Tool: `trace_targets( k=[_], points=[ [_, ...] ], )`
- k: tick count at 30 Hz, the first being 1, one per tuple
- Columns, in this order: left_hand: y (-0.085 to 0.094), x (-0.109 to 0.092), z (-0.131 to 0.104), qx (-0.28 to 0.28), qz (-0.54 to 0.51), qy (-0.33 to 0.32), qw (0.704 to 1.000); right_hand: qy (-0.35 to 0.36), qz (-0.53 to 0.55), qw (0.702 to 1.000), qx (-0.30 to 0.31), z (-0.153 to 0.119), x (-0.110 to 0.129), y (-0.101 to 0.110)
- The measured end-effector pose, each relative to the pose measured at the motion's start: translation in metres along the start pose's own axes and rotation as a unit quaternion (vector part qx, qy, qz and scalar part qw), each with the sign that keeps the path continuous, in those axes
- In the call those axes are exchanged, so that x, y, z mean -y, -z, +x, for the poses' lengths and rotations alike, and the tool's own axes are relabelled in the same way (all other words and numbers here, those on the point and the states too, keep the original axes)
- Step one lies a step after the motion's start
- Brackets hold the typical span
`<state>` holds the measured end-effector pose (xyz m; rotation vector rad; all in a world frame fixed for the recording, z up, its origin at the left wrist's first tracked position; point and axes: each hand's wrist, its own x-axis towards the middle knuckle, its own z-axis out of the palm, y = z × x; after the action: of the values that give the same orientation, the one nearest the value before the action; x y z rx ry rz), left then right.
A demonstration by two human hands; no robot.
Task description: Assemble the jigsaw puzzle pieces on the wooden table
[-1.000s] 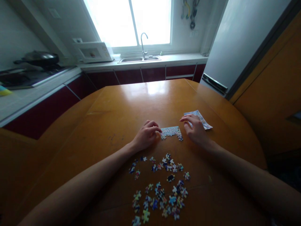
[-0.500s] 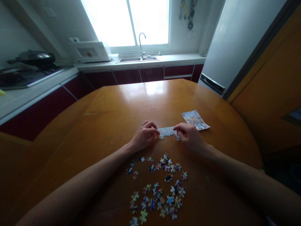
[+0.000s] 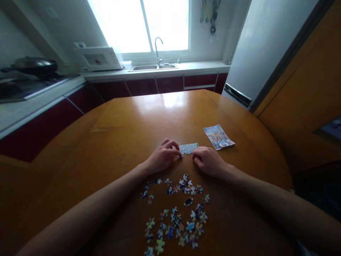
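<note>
A joined strip of light-blue puzzle pieces lies on the table between my two hands. My left hand is at the strip's left end, its thumb and index finger closed at the tips on a small puzzle piece by the lower left corner. At the right end, my right hand rests on the table with its fingers curled under; what they hold, if anything, is hidden. Nearer to me lie loose puzzle pieces in scattered groups. A printed picture sheet lies beyond my right hand.
The brown wooden table has a rounded edge. Behind it a counter holds a sink with a tap and a white microwave. A covered pan sits on the stove at left, and a fridge stands at right.
My right hand has drawn back toward me from the strip's right end, uncovering the picture sheet's lower corner. Its fingers are more curled. My left hand stays at the strip's left end.
</note>
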<state>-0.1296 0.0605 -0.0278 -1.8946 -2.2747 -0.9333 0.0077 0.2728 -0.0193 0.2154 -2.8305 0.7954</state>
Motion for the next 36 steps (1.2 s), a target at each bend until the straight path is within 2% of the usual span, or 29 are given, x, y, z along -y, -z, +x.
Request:
trace_targets(
  k=[5,12,18,22,27,36],
  points=[
    [0.002,-0.002,0.000,0.014,0.002,0.001,1.000,0.007,-0.011,1.000,-0.005,0.001,0.000,-0.001],
    [0.000,-0.001,0.000,-0.013,0.007,0.001,1.000,0.015,-0.002,1.000,-0.022,0.002,-0.001,-0.003],
    [-0.001,0.000,0.000,-0.021,-0.002,0.006,1.000,-0.049,-0.007,0.993,-0.107,0.005,-0.009,0.003],
    [-0.001,0.001,-0.001,-0.010,0.000,0.001,1.000,-0.072,0.013,0.988,-0.136,0.008,-0.020,0.012],
    [-0.001,0.001,-0.001,-0.012,-0.005,0.005,1.000,-0.088,0.021,0.985,-0.150,0.009,-0.030,0.016],
    [-0.001,0.001,-0.001,-0.008,-0.013,0.016,1.000,-0.076,0.036,0.986,-0.142,0.009,-0.027,0.014]
  ],
)
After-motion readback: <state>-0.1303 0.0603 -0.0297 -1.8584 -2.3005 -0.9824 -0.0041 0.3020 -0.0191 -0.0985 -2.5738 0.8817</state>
